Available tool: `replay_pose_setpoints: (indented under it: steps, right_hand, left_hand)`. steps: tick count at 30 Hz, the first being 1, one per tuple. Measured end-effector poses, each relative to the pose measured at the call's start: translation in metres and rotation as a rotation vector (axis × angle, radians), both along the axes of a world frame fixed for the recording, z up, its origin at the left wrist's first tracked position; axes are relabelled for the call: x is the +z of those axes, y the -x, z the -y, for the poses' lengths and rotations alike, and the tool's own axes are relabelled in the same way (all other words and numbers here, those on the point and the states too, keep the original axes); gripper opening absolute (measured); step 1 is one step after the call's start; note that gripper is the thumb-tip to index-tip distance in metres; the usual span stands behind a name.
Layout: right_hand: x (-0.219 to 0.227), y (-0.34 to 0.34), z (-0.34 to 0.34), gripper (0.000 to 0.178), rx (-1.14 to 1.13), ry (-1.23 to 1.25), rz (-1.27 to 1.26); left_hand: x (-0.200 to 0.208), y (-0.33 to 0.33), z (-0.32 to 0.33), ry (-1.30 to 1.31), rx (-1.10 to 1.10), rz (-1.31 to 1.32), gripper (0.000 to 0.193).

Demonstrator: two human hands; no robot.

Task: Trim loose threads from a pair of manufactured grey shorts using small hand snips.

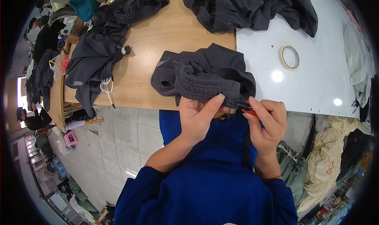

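A dark grey garment [227, 63] with a stitched elastic waistband [205, 82] lies bunched at the table's front edge. My left hand [199, 118] is closed on the waistband's lower edge, thumb on top and fingers underneath. In my right hand [268, 124] is a pair of red-handled thread snips [249, 111], pinched between thumb and fingers. Their dark tips point left, up against the fabric by my left thumb. Whether the blades touch a thread is too small to tell.
More dark grey garments lie along the far side [252, 7] and left side [92, 59] of the wooden table [154, 35]. On the white tabletop [260, 55] is a tape roll [289, 58]. A white cord [106, 86] hangs at left. Cream cloth [327, 158] is heaped at right. People sit far left.
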State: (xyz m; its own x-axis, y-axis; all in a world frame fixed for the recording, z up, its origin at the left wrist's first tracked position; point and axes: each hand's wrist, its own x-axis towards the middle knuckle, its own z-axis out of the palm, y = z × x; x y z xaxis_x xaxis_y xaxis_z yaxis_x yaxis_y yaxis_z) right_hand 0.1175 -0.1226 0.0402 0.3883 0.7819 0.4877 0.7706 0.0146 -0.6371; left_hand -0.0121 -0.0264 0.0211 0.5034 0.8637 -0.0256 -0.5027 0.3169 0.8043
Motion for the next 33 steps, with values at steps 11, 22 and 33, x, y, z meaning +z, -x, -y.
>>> replay_pose_setpoints:
  steps: [11, 22, 33]
  right_hand:
    - [0.008, 0.001, 0.0, 0.036, 0.39, -0.07, -0.096]
    - [-0.005, -0.007, 0.005, 0.037, 0.059, -0.034, -0.156]
    - [-0.002, 0.004, -0.009, 0.051, 0.155, -0.092, -0.358]
  left_hand:
    - [-0.001, 0.001, 0.001, 0.015, -0.012, -0.004, 0.025]
    - [-0.009, 0.005, 0.0, -0.028, -0.03, 0.0, 0.025]
    - [-0.003, 0.002, -0.001, 0.011, -0.055, 0.005, 0.021]
